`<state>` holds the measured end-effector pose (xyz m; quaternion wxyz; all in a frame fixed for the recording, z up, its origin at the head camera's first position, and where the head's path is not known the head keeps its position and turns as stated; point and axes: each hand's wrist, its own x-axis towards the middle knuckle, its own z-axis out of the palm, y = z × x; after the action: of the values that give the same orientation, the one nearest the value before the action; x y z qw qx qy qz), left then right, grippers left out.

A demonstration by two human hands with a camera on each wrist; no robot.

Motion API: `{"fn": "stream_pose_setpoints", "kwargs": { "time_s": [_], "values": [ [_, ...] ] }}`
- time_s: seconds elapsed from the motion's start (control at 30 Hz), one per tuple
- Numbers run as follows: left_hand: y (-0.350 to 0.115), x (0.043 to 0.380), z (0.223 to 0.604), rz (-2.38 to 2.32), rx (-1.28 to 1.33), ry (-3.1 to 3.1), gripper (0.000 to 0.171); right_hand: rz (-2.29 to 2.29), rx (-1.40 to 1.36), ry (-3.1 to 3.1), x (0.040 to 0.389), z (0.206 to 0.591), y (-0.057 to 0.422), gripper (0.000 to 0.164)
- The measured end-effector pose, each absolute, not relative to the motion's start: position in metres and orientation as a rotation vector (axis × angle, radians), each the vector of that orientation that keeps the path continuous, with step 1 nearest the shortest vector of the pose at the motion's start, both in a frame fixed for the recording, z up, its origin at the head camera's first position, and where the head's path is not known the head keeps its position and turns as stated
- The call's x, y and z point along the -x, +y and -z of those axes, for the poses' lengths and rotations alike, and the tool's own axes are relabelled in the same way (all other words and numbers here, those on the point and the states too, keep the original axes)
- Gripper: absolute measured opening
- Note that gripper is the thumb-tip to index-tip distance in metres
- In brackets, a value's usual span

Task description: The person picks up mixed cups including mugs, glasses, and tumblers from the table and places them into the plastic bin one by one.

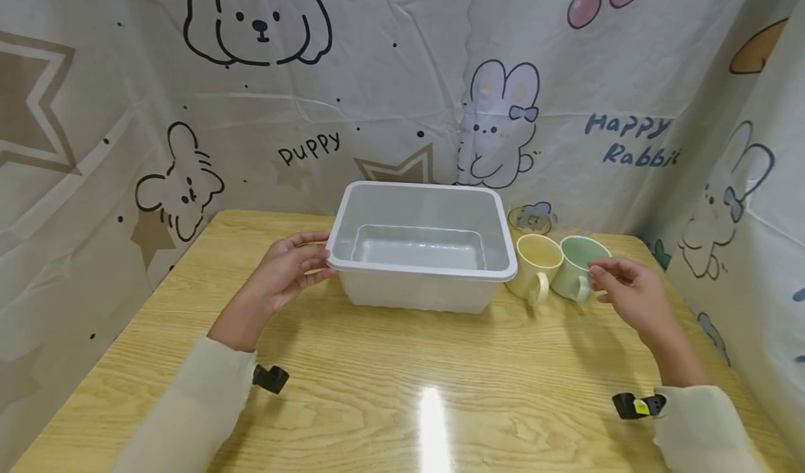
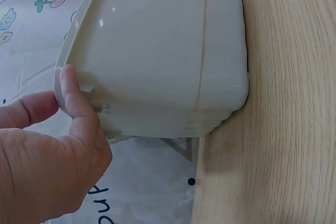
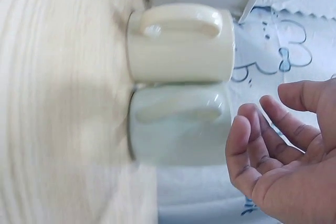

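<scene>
A white plastic bin stands upright on the table, its open top showing a bare inside. At its left end my left hand pinches the rim; in the left wrist view, the thumb and a finger meet at the rim's corner. To the right of the bin are a yellow mug and a pale green mug, side by side, handles toward me. My right hand is at the green mug's right side, fingers loosely bent and holding nothing. The right wrist view shows its fingertips close to that mug's rim.
The light wooden table ends at the back against a hanging cloth printed with cartoon animals. More cloth hangs at both sides, close to the table's edges. Each of my wrists carries a small black camera.
</scene>
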<state>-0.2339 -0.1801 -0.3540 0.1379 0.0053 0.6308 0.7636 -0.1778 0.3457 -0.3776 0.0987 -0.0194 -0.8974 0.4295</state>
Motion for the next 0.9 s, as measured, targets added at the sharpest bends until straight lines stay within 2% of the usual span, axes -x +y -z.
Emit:
{"fn": "stream_pose_setpoints", "kwargs": {
  "time_s": [0.33, 0.47, 0.6, 0.73, 0.9],
  "values": [
    [-0.179, 0.232, 0.353, -2.212, -0.008, 1.828, 0.044, -1.341, 0.204, -2.811, 0.178, 0.391, 0.359, 0.062],
    [-0.179, 0.232, 0.354, -2.216, -0.017, 1.823, 0.044, -1.427, 0.269, -2.864, 0.181, 0.395, 0.362, 0.073],
    [-0.179, 0.233, 0.354, -2.217, -0.028, 1.816, 0.044, -1.582, 0.324, -2.875, 0.183, 0.399, 0.363, 0.077],
    [-0.180, 0.233, 0.355, -2.223, -0.034, 1.813, 0.043, -1.748, 0.323, -2.818, 0.185, 0.402, 0.363, 0.070],
    [-0.181, 0.234, 0.356, -2.232, -0.035, 1.801, 0.041, -1.932, 0.319, -2.728, 0.186, 0.404, 0.363, 0.047]
  ]
}}
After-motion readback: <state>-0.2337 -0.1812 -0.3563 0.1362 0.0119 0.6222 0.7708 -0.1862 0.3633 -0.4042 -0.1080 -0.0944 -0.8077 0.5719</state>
